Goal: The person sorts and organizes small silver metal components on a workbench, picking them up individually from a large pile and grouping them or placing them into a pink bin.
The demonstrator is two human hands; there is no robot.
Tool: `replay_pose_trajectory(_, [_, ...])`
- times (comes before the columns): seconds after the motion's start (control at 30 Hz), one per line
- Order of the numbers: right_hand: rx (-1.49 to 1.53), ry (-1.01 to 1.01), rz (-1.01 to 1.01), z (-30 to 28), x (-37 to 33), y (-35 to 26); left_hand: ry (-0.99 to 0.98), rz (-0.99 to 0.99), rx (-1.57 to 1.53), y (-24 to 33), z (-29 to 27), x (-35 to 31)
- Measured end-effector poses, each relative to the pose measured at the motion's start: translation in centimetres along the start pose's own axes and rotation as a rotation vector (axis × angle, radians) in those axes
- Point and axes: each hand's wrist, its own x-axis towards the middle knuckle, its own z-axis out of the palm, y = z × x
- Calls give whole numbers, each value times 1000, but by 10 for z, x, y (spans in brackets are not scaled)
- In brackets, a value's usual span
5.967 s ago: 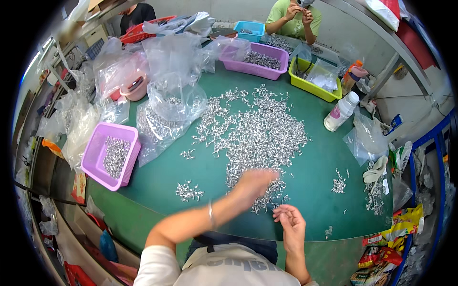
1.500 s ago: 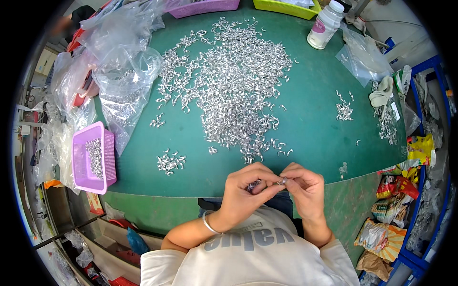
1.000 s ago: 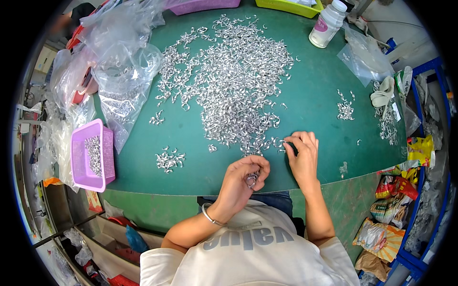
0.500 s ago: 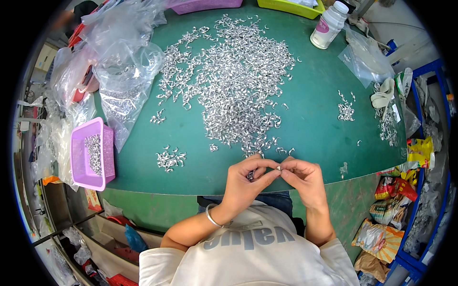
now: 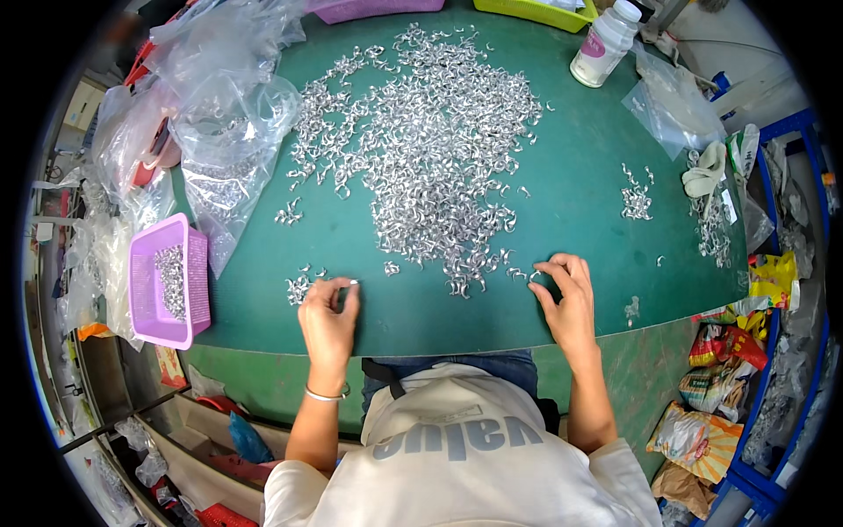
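Observation:
A large heap of small, curved silver metal pieces (image 5: 439,158) spreads over the green table (image 5: 421,329). My left hand (image 5: 328,321) is at the front left, beside a small pile of the same pieces (image 5: 299,288), which it partly covers. A bright metal piece (image 5: 354,282) shows at its pinched thumb and index fingertips. To the right of the heap's near end is my right hand (image 5: 569,299), its thumb and index finger apart on either side of a single curved metal piece (image 5: 534,276). Whether they touch that piece is too small to tell.
A purple basket (image 5: 202,281) of metal pieces stands at the left edge, near clear plastic bags (image 5: 228,167). A white bottle (image 5: 606,42) stands at the back right. Smaller piles (image 5: 637,202) lie on the right. Blue shelving (image 5: 781,132) borders the table's right side.
My hands were together at the table's front edge, fingertips around a small piece. They have parted: the left moved left to the small pile, the right slightly right and forward toward a loose piece.

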Motion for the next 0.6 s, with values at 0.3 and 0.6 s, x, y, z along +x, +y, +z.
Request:
replay_pose_trajectory(0.3, [428, -82, 381, 3, -10, -6, -108, -124, -393, 24, -3, -8])
replay_pose_trajectory(0.6, [1144, -293, 450, -9, -23, -51, -569, 10, -801, 97, 20, -30])
